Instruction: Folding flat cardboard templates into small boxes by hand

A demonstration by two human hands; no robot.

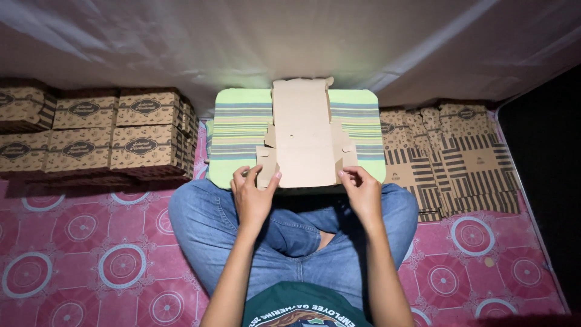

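Note:
A flat, unfolded brown cardboard box blank [304, 136] lies plain side up on a green striped lap table [237, 130]. My left hand [253, 195] pinches the blank's near left flap with fingers and thumb. My right hand [361, 189] grips the near right flap at its lower corner. Both hands rest at the table's front edge, above my crossed legs in blue jeans.
Several assembled printed brown boxes [97, 130] are stacked at the left against a white cloth wall. A pile of flat printed box blanks [451, 154] lies at the right. A pink patterned mat [91, 260] covers the floor.

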